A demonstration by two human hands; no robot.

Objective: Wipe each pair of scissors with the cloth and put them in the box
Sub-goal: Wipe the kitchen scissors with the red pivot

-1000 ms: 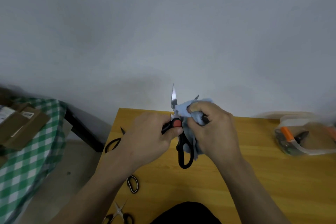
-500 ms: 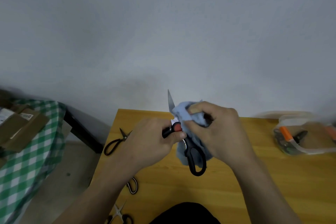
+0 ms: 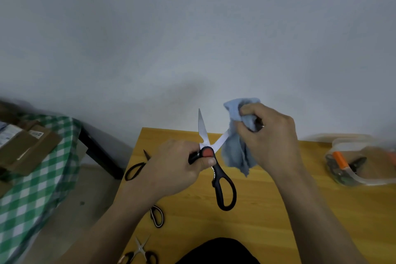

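Observation:
My left hand [image 3: 173, 167] grips one handle of large black kitchen scissors [image 3: 222, 186] with a red pivot, held above the wooden table [image 3: 267, 221]. The blades are spread apart; one points up, the other runs right into a light blue cloth [image 3: 235, 152]. My right hand [image 3: 272, 137] is closed on that cloth, wrapped around the far end of the right blade. A clear plastic box [image 3: 362, 163] at the right edge of the table holds scissors with orange and black handles.
Three more scissors lie on the table's left side: black ones [image 3: 137, 167] partly behind my left hand, a black loop handle [image 3: 157, 215] under my wrist, and small open ones [image 3: 140, 251] at the near edge. A checked-cloth table with cardboard boxes [image 3: 25, 146] stands left.
The scissors have opened wider. My right hand slid the cloth up and to the right along one blade, away from the pivot. The free handle swung down to the right.

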